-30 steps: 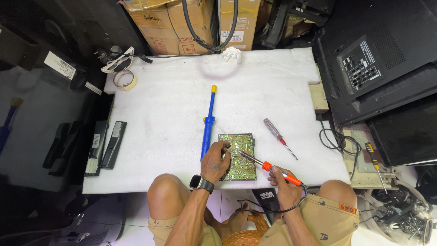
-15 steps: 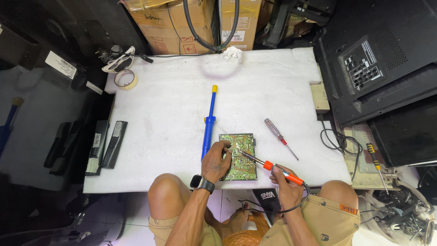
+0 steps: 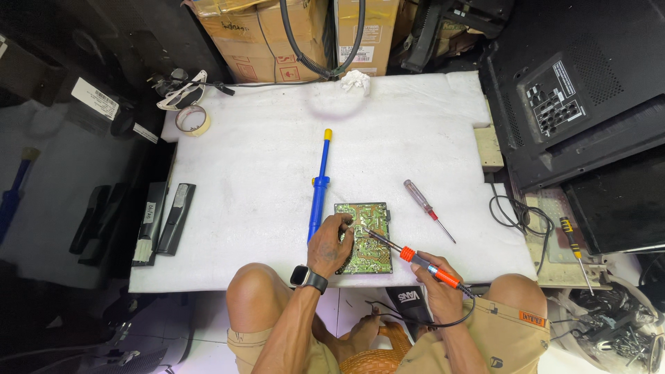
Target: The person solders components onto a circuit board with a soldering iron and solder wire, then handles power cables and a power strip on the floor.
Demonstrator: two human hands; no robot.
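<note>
A green circuit board lies near the front edge of the white foam-covered table. My left hand, with a watch on its wrist, rests on the board's left side and pins it down. My right hand grips an orange-handled soldering iron, its metal tip touching the board near the middle. A blue desoldering pump with a yellow end lies just left of the board. A red-handled screwdriver lies to the right.
A roll of tape sits at the table's far left corner, a crumpled white cloth at the far edge. Remote controls lie along the left side. Cardboard boxes, a black hose and television backs surround the table.
</note>
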